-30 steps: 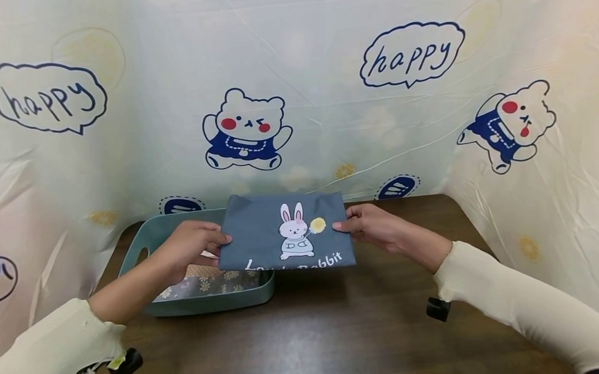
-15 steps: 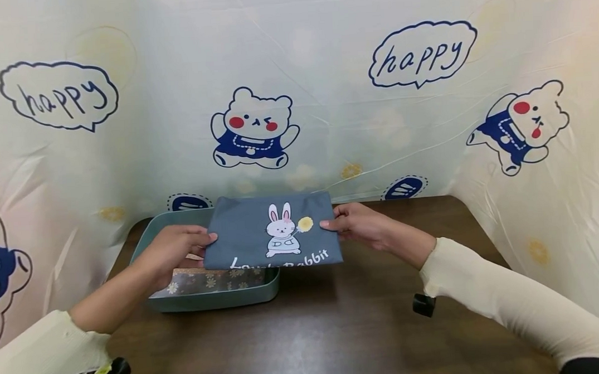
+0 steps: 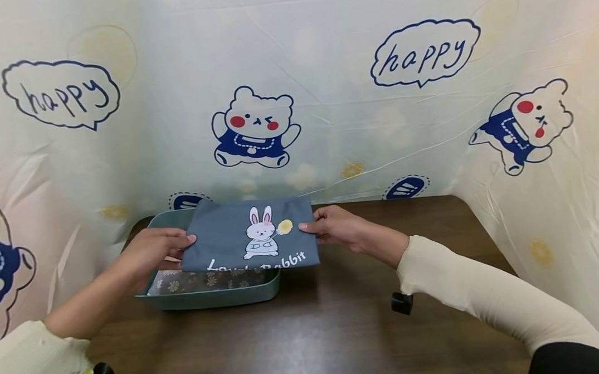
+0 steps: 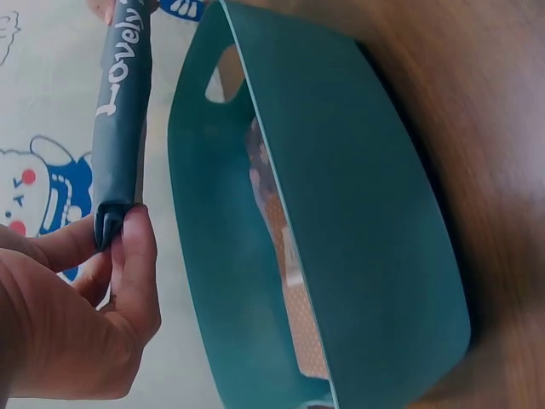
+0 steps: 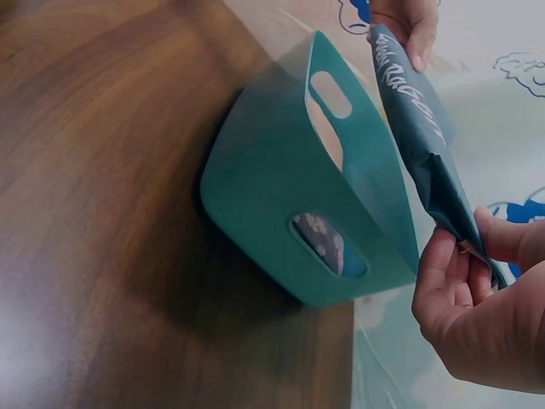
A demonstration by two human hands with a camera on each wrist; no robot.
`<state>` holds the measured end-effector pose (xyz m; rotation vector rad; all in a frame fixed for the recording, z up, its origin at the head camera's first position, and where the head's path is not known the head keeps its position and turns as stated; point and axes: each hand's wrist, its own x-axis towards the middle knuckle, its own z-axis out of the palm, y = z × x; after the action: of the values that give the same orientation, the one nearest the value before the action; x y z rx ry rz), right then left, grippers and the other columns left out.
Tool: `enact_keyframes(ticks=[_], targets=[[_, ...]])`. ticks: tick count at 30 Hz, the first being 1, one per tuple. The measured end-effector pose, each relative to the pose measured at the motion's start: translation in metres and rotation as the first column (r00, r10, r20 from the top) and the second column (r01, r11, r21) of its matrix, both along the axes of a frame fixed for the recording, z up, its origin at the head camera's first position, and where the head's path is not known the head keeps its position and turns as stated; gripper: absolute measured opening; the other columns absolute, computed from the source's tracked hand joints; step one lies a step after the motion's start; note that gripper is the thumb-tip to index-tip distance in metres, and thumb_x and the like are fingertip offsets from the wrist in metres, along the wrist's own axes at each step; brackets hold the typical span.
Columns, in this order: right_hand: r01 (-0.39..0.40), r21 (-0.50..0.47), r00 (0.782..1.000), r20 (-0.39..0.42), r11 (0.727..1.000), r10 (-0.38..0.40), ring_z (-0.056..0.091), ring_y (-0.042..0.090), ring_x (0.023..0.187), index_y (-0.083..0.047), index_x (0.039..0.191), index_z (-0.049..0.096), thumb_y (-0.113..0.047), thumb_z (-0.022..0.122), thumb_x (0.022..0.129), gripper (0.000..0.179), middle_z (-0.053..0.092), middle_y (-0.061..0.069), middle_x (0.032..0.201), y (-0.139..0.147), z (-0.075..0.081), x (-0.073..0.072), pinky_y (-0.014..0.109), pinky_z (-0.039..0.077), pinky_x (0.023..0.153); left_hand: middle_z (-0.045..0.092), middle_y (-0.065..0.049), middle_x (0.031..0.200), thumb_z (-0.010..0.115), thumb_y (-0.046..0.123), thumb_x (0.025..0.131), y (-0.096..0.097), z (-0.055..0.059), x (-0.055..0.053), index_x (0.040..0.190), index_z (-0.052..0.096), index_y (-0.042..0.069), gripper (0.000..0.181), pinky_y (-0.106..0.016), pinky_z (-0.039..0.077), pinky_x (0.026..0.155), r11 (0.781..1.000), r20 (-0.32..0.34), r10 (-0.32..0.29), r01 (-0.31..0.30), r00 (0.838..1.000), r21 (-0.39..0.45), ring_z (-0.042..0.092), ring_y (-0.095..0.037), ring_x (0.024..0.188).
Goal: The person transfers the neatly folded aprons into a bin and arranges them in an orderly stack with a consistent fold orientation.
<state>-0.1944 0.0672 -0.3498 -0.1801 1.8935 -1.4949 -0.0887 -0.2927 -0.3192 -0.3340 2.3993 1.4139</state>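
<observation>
A folded grey-blue cloth (image 3: 226, 235) with a white rabbit print and the lettering "Rabbit" is held level in the air, its flat face toward the head camera. My left hand (image 3: 154, 249) pinches its left edge, thumb on top and fingers underneath. At the opposite edge, my right hand (image 3: 338, 227) grips it the same way. In the right wrist view the cloth (image 5: 421, 128) looks thick and layered. Below it stands a teal basket (image 3: 224, 299) with handle holes, partly covered by the cloth. A flower-patterned fabric (image 3: 183, 282) lies inside, and a peach dotted piece (image 4: 302, 328) shows beside it.
The basket sits on the left part of a dark brown wooden table (image 3: 335, 325). A pale curtain (image 3: 326, 107) with bear and "happy" prints hangs behind the table and along both sides.
Both hands have carried the folded cloth to the left, and it now overlaps more of the basket. The head view has turned slightly left.
</observation>
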Motion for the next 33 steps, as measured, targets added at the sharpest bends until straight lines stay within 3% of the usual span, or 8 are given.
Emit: enact_keyframes(ticks=[9,15,20,30,33], targets=[[-0.014,0.02,1.0,-0.008,1.0,0.014,0.07,0.019,0.093,0.002,0.121,0.061,-0.023,0.069,0.099,0.034,0.07,0.014,0.119,-0.025,0.004,-0.001,0.041,0.056,0.101,0.06,0.003,0.088,0.053,0.028,0.107,-0.016,0.001,0.004,0.113,0.064,-0.001,0.031,-0.028,0.059,0.077,0.998,-0.021,0.002,-0.003,1.0,-0.063,0.061,-0.016,0.085],[-0.014,0.014,1.0,-0.01,1.0,0.014,0.068,0.016,0.089,0.002,0.117,0.063,-0.023,0.07,0.098,0.032,0.072,0.012,0.112,-0.039,0.0,0.001,0.045,0.053,0.105,0.059,-0.001,0.091,0.052,0.028,0.108,-0.026,0.0,0.005,0.125,0.058,-0.01,0.042,-0.032,0.06,0.077,0.982,-0.05,-0.005,-0.005,0.999,-0.186,0.059,-0.014,0.086],[-0.008,0.021,1.0,-0.016,1.0,0.009,0.068,0.017,0.088,0.002,0.116,0.064,-0.023,0.072,0.097,0.032,0.073,0.012,0.111,-0.049,-0.002,0.001,0.047,0.052,0.106,0.061,-0.008,0.09,0.052,0.024,0.108,-0.033,-0.001,0.005,0.121,0.059,-0.013,0.041,-0.032,0.061,0.071,0.959,-0.092,-0.042,0.015,0.995,-0.284,0.062,-0.015,0.079],[-0.017,0.024,1.0,-0.005,1.0,0.017,0.069,0.016,0.087,0.001,0.111,0.066,-0.022,0.072,0.097,0.027,0.073,0.012,0.11,-0.06,-0.003,0.001,0.046,0.053,0.105,0.063,-0.023,0.104,0.052,0.023,0.107,-0.043,-0.004,0.007,0.129,0.054,-0.019,0.047,-0.04,0.063,0.078,0.957,-0.075,-0.02,-0.003,0.997,-0.289,0.067,-0.02,0.084],[-0.015,0.036,1.0,-0.003,0.999,0.015,0.069,0.016,0.087,-0.001,0.11,0.067,-0.023,0.072,0.097,0.026,0.074,0.011,0.109,-0.061,-0.002,0.001,0.041,0.056,0.1,0.062,-0.029,0.109,0.051,0.026,0.108,-0.044,-0.004,0.009,0.134,0.051,-0.019,0.052,-0.044,0.062,0.08,0.952,-0.064,-0.021,0.0,0.998,-0.305,0.069,-0.023,0.086]])
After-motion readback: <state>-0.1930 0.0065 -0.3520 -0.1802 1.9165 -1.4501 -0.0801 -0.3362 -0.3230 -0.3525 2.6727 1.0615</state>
